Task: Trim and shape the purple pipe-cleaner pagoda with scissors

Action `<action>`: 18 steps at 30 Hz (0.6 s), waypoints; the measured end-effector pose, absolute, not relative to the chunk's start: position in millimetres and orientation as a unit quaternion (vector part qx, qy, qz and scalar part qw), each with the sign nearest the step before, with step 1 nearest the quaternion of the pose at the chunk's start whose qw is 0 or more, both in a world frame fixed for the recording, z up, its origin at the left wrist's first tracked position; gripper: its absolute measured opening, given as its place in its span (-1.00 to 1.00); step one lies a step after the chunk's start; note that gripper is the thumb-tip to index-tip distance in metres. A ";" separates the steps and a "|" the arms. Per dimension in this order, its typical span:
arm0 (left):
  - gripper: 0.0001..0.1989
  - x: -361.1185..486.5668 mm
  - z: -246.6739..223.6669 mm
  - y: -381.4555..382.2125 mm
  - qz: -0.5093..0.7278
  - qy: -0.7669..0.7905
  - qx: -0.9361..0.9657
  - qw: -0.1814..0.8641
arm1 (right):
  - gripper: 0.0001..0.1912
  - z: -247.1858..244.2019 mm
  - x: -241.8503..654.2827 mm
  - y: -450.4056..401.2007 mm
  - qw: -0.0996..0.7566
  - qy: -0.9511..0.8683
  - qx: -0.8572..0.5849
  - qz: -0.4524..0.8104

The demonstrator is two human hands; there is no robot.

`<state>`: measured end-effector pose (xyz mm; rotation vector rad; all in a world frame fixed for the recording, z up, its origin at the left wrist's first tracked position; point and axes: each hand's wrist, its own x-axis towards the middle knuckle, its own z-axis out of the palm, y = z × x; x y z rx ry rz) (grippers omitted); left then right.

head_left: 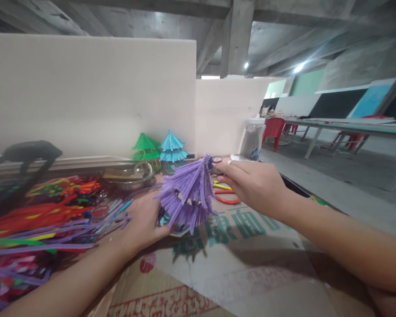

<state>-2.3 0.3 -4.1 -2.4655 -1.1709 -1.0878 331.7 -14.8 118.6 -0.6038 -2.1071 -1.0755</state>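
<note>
A purple two-tiered pavilion model made of fuzzy strips is tilted over the cardboard at the centre, its pointed top leaning right. My left hand is closed round its lower left part, with the fingertips hidden behind the strips. Just right of the pointed top, my right hand has its thumb and fingers pressed together. What it pinches is too small and blurred to name. Beneath the right hand, orange-red handles and yellow handles lie on the table.
Green and blue pavilion models stand at the back by a white partition. Coloured strips are heaped at the left near a clear bowl. A clear bottle stands back right. Printed cardboard covers the front.
</note>
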 end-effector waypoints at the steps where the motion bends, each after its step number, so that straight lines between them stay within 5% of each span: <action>1: -0.55 -2.9 -4.8 0.8 -0.364 -0.406 -0.832 0.100 | -0.63 118.1 331.8 -14.5 0.345 -0.811 -0.229 -0.413; 18: -0.45 -0.5 -4.6 1.6 -0.373 -0.363 -0.846 0.113 | -0.63 118.8 337.5 -13.9 0.331 -0.825 -0.240 -0.390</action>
